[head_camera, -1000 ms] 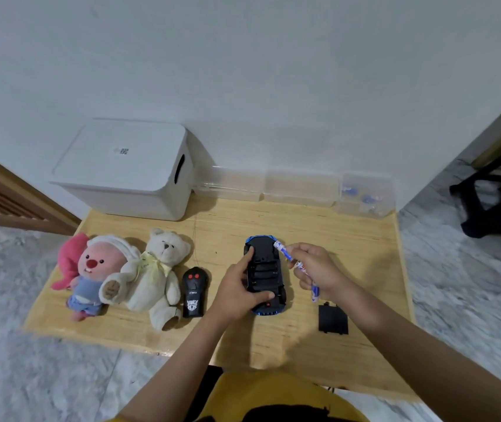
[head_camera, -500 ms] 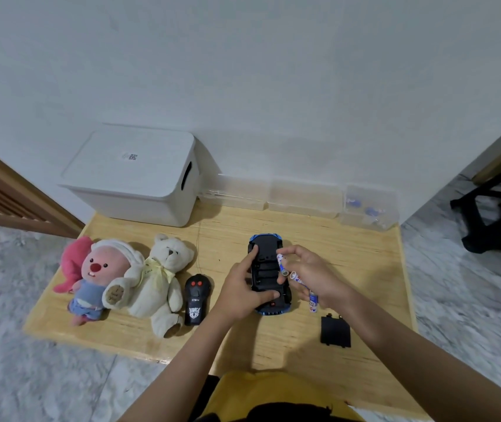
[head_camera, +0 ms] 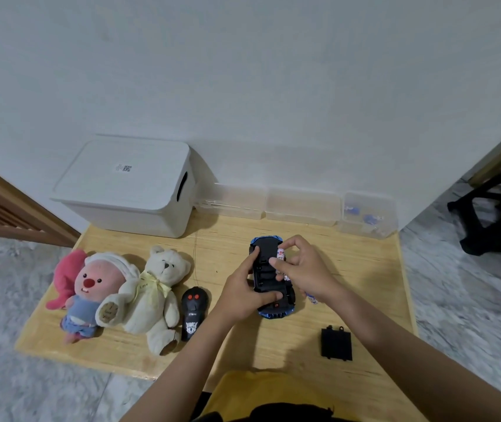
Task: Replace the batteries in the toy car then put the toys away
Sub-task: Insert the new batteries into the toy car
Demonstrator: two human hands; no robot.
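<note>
The blue toy car [head_camera: 269, 274] lies upside down on the wooden table [head_camera: 365, 278], its black underside up and the battery bay open. My left hand [head_camera: 243, 295] grips the car from its left side, thumb on the rear end. My right hand [head_camera: 302, 271] pinches a white battery [head_camera: 281, 254] at the car's right edge and holds more batteries, one end [head_camera: 312, 299] sticking out below the palm. The black battery cover [head_camera: 336, 344] lies on the table to the front right.
A black remote [head_camera: 193, 312], a white teddy bear [head_camera: 154, 295] and a pink plush [head_camera: 89, 292] lie at the left. A white lidded bin [head_camera: 127, 187] and clear plastic boxes [head_camera: 301, 205] line the wall; the rightmost box [head_camera: 368, 216] holds batteries.
My right hand has moved left over the car's underside, bringing the battery from beside the car onto its right edge. My left hand has kept its grip on the car.
</note>
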